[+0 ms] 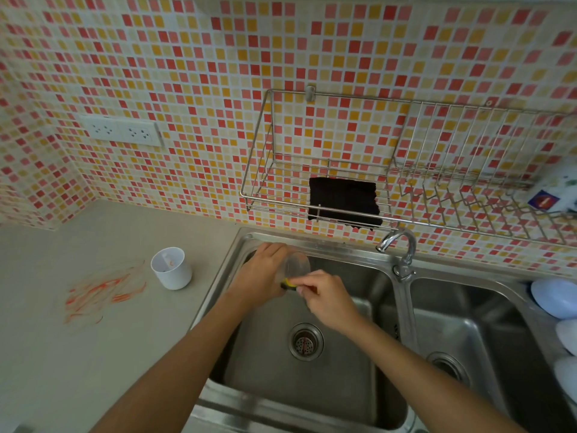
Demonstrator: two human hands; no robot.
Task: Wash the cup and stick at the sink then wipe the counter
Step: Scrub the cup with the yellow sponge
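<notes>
A clear cup [296,264] is held over the left basin of the steel sink [315,370], tilted on its side with its mouth turned toward the right hand. The left hand [265,273] is wrapped around the cup's far side, fingers curled closed on it. The right hand [327,300] sits just right of and below the cup, its fingers pinched shut on a yellow and dark sponge [288,284] pressed against the cup's rim; motion blur hides how much of the sponge is inside. Below both hands lies the basin's round drain strainer [305,340]. Up and to the right of the right hand stands the curved faucet [402,248], on the ridge between the two basins. Well left of the left hand, on the grey desk [93,354], stands a white cup [171,268] with a pale stick [167,260] leaning inside it. Further left of that, orange-red smears [100,292] streak the desk. Above the hands, a wire rack [406,170] hangs on the mosaic tile wall with a black cloth [343,201] lying in it. Far up and left of the hands, a double wall socket [121,130] is set in the tiles.
</notes>
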